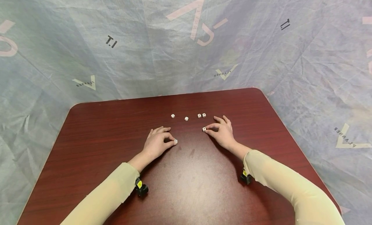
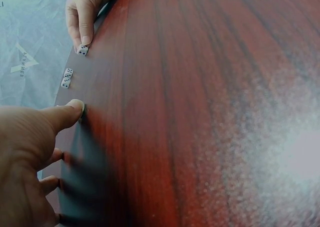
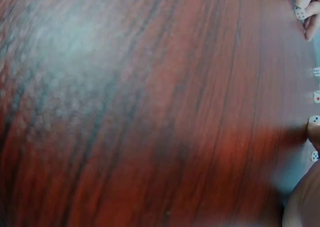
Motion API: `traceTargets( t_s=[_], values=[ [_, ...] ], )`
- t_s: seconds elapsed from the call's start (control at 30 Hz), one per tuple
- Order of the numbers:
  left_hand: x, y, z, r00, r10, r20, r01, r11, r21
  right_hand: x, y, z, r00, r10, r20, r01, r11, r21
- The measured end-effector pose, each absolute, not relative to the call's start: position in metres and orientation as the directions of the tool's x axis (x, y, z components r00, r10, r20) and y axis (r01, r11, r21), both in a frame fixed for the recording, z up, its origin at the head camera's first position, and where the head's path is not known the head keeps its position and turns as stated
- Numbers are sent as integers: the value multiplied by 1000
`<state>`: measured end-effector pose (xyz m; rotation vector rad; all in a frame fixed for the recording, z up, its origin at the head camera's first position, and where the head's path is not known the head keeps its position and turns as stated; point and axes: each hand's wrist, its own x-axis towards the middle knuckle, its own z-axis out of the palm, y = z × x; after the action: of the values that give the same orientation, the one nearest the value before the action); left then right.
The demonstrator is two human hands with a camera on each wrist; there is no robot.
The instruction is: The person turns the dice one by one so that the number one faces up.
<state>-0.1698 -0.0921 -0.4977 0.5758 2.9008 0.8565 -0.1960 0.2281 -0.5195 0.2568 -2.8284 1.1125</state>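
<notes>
Between thumb and forefinger my left hand (image 1: 156, 142) pinches a white die (image 1: 175, 141) at the table's middle. Farther right, my right hand (image 1: 222, 132) pinches another white die (image 1: 204, 129) by its thumb and index finger, the other fingers spread toward the back. Beyond both hands lie more white dice: one die (image 1: 172, 116) on the left, a second die (image 1: 186, 119) near the centre, and a pair of dice (image 1: 199, 115) side by side. In the left wrist view, the left thumb (image 2: 67, 115) mostly hides its die.
The dark red wooden table (image 1: 186, 192) has rounded far corners and reflects a bright glare near its front. Grey printed cloth (image 1: 151, 50) hangs behind it and along both sides. A small black device (image 1: 141, 187) is strapped at the left wrist, another (image 1: 245, 177) at the right.
</notes>
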Motion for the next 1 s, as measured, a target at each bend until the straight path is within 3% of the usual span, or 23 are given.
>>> traceTargets(
  t_s=[0.53, 1.0],
  values=[
    [-169, -93, -498, -926, 374, 52, 342, 775, 531, -196, 231, -510, -978, -148, 146, -208, 718, -664],
    [-170, -92, -499, -930, 365, 51, 335, 780, 528, -202, 232, -505, -965, -210, 158, -263, 771, -580]
  ],
)
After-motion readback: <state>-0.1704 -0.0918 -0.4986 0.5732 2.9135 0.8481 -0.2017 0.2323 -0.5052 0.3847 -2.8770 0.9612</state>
